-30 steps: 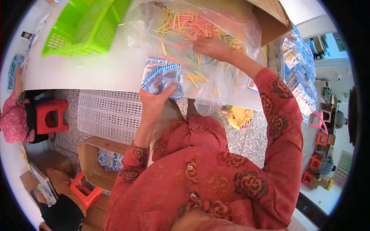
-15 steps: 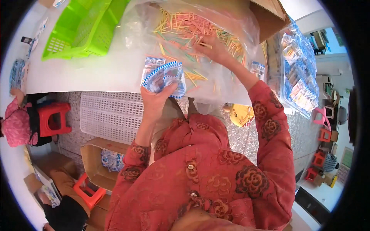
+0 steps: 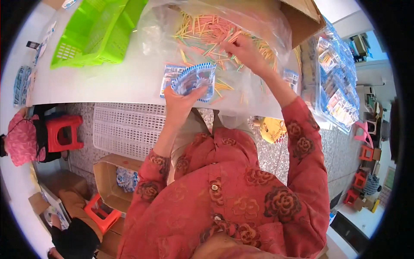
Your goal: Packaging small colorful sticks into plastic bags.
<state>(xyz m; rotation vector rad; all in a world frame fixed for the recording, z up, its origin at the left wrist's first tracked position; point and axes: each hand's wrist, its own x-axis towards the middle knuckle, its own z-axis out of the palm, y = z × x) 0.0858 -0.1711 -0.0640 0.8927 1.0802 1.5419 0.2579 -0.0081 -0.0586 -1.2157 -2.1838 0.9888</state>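
Observation:
My left hand (image 3: 182, 102) is closed on a clear plastic pouch (image 3: 208, 83) with a blue-and-white striped edge, held over the near edge of the white table. Its mouth looks parted. Another pouch of the same kind (image 3: 169, 77) lies flat just behind it. My right hand (image 3: 248, 54) is over the heap of thin coloured sticks (image 3: 209, 26), pink, yellow and green. Several pinkish sticks (image 3: 233, 35) stick out from its pinched fingers. A few yellow sticks (image 3: 223, 84) lie loose beside the held pouch.
A clear plastic sheet (image 3: 152, 32) lies under the heap, near a cardboard box (image 3: 304, 19). Left stands a green basket (image 3: 113, 45); right, a tray of filled pouches (image 3: 338, 82). Below are a white crate (image 3: 125, 127) and a carton (image 3: 105, 179). Two people sit at the left.
My left hand and the pouch have shifted slightly right, and the pouch's mouth looks wider. My right hand has moved slightly right, and more sticks now show at its fingers.

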